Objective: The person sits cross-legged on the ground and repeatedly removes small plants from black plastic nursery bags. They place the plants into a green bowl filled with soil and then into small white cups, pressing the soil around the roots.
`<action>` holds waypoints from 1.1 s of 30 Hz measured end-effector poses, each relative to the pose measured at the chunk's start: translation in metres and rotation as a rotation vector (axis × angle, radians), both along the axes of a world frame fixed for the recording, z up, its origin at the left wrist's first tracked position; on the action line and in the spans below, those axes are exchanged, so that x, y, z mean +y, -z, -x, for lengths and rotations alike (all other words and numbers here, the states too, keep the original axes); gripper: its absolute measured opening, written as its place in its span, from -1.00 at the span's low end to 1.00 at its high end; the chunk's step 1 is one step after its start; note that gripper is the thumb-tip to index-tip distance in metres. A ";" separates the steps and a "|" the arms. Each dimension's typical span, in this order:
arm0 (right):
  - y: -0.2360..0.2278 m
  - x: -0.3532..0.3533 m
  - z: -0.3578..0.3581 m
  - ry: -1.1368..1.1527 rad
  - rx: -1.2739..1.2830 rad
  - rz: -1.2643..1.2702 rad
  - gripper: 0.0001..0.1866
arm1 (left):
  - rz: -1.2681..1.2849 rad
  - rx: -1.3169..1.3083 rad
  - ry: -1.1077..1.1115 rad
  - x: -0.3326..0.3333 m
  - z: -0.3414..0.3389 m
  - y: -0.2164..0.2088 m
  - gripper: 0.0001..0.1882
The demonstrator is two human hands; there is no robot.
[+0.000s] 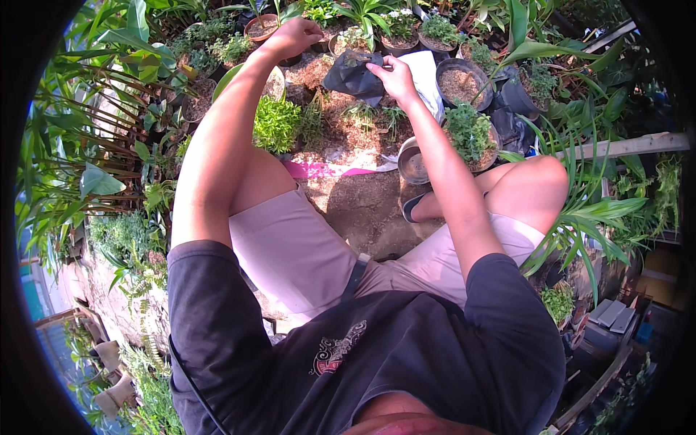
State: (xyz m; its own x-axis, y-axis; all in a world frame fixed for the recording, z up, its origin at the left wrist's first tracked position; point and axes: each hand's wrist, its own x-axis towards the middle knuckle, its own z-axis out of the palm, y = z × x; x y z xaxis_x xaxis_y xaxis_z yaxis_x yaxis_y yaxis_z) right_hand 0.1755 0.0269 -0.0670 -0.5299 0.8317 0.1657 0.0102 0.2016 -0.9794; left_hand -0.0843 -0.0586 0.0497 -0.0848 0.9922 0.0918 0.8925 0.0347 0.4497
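At the far middle, my right hand (pixel 396 78) pinches the edge of a black plastic grow bag (pixel 352 78) between thumb and fingers. The soft bag sags to the left of that hand, above a bed of brown potting mix (pixel 355 141). Farther back and to the left, my left hand (pixel 295 38) is raised beside a terracotta pot (pixel 261 27). Its fingers are curled together, and whatever they may hold is too small to make out. A white sack (pixel 426 76) lies just right of my right hand.
Around the mix stand a bright green bushy plant (pixel 277 125), a grey pot of soil (pixel 461 83), a small empty pot (pixel 413 165) and a leafy potted plant (pixel 468 134). A pink strip (pixel 315 170) edges the near side. Dense foliage (pixel 109 109) crowds the left.
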 end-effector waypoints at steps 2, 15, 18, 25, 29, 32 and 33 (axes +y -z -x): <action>-0.001 0.001 -0.004 0.026 -0.008 0.079 -0.80 | 0.009 0.014 0.015 -0.002 0.004 0.007 -0.74; -0.038 0.038 -0.039 0.094 -0.003 0.197 -0.76 | 0.123 0.150 0.068 0.003 -0.017 0.006 -0.72; -0.072 0.072 -0.081 0.081 -0.286 0.287 -0.64 | 0.099 0.173 0.127 0.006 -0.034 0.005 -0.74; -0.111 0.160 -0.256 0.178 -0.950 0.161 -0.52 | 0.035 0.118 0.315 0.015 -0.081 0.003 -0.79; -0.090 0.203 -0.346 0.430 -1.021 0.189 -0.64 | 0.063 0.137 0.347 0.015 -0.094 0.000 -0.79; -0.067 0.219 -0.382 0.558 -1.107 0.193 -0.60 | 0.039 0.114 0.361 0.012 -0.096 0.001 -0.77; -0.063 0.220 -0.388 0.664 -1.138 0.185 -0.50 | 0.043 0.130 0.347 0.011 -0.095 0.002 -0.75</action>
State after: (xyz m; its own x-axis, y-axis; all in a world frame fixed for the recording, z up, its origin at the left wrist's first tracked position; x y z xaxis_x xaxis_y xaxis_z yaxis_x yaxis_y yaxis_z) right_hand 0.5636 0.2473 -0.0038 0.2159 0.9467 -0.2390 0.8805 -0.2946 -0.3715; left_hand 0.0103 -0.0476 0.0477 0.2668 0.9630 0.0376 0.9041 -0.2637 0.3362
